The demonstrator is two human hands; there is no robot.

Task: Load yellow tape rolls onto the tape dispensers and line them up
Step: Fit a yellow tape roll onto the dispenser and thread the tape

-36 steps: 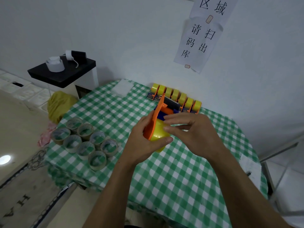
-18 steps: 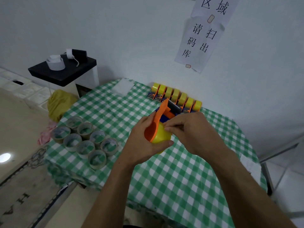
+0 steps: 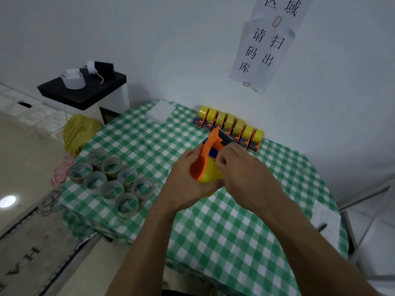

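My left hand (image 3: 188, 178) grips an orange tape dispenser (image 3: 205, 159) with a yellow tape roll (image 3: 210, 176) mounted on it, held above the green checked table (image 3: 224, 231). My right hand (image 3: 243, 171) is at the top of the roll, fingers curled and pinching at the tape near the dispenser's blue part. A row of several loaded dispensers (image 3: 228, 127) with yellow rolls stands along the wall at the back of the table.
Several empty cardboard tape cores (image 3: 111, 180) stand in a cluster at the table's left edge. A white pad (image 3: 162, 110) lies at the back left, another white pad (image 3: 327, 218) at the right edge. A black-topped stand (image 3: 83, 90) is left of the table.
My right hand has closed in on the roll, its fingers going from spread over it to pinching at its top. The dispenser has shifted slightly.
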